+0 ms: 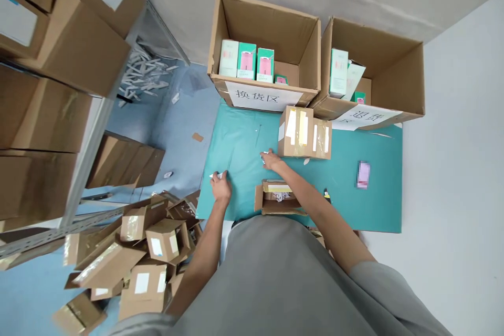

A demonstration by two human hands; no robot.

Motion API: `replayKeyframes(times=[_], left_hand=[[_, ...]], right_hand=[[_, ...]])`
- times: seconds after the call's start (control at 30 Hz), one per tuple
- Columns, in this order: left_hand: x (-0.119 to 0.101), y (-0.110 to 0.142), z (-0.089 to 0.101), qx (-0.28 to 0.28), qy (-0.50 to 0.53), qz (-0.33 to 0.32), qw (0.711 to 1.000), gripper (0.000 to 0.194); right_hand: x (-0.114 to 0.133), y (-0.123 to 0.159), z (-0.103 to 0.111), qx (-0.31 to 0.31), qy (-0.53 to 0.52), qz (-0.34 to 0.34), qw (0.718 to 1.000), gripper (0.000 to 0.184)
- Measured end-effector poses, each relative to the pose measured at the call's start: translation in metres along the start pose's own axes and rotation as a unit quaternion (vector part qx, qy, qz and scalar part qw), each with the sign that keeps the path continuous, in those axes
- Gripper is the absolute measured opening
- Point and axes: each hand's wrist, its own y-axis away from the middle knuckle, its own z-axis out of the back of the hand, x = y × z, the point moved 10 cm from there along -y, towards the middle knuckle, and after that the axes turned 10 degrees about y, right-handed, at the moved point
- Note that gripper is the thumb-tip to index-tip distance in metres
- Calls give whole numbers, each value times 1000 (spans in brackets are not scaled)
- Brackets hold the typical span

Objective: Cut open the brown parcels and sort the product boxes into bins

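Right hand (271, 159) over middle of green surface (241, 136), fingers closed round white paper scrap (264, 157). Left hand (221, 187) near left edge, white slip (214, 175) at fingertips; cannot tell if gripped. Small open carton (277, 209) at near edge, crumpled paper (281, 197) inside. Taped cartons (296, 134) beyond right hand, toward far edge. Two large open boxes (271, 23) along far edge, green-and-white packs (247, 60) inside. Blurred pinkish item (363, 174) toward right edge.
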Motion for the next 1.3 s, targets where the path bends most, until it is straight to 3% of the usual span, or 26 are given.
replayKeyframes(times=[0.1, 0.23, 0.33, 0.43, 0.5, 0.6, 0.67, 0.77, 0.93, 1.03, 1.13, 1.2, 1.23, 1.3], left_hand=[[-18, 6, -1, 8, 43, -38, 998, 54], [-69, 30, 12, 36, 150, -142, 978, 48], [-106, 61, 35, 40, 250, -196, 947, 49], [-131, 96, 41, 101, 322, -199, 920, 56], [-145, 122, 32, 173, 338, -204, 903, 57], [-160, 158, 5, 276, 287, -236, 886, 52], [-165, 173, -12, 303, 229, -279, 882, 47], [-170, 184, -31, 292, 155, -348, 877, 44], [-163, 186, -46, 273, 128, -361, 883, 39], [-145, 167, -32, 202, 207, -308, 906, 34], [-102, 132, -9, 60, 336, -176, 923, 41], [-67, 114, -12, 5, 403, -55, 913, 49], [-53, 109, -22, 8, 425, 5, 905, 52], [-38, 109, -53, 69, 449, 98, 886, 56]], right_hand=[[-2, 2, 4, -16, 5, -4, 1000, 54], [-9, 29, 11, -62, -10, 10, 998, 43], [-26, 78, 28, -182, -67, 16, 981, 48], [-59, 154, 37, -333, -195, 12, 922, 51], [-86, 201, 19, -372, -291, -15, 881, 51], [-108, 244, -30, -365, -424, -25, 829, 49], [-108, 252, -65, -331, -471, -14, 818, 47], [-99, 247, -104, -291, -477, -4, 830, 44], [-111, 244, -126, -300, -455, -19, 838, 58], [-151, 255, -130, -360, -457, -54, 812, 56], [-206, 263, -141, -431, -486, -116, 751, 64], [-229, 249, -158, -407, -547, -138, 718, 66], [-233, 236, -169, -368, -592, -142, 703, 65], [-225, 208, -189, -269, -671, -139, 677, 62]])
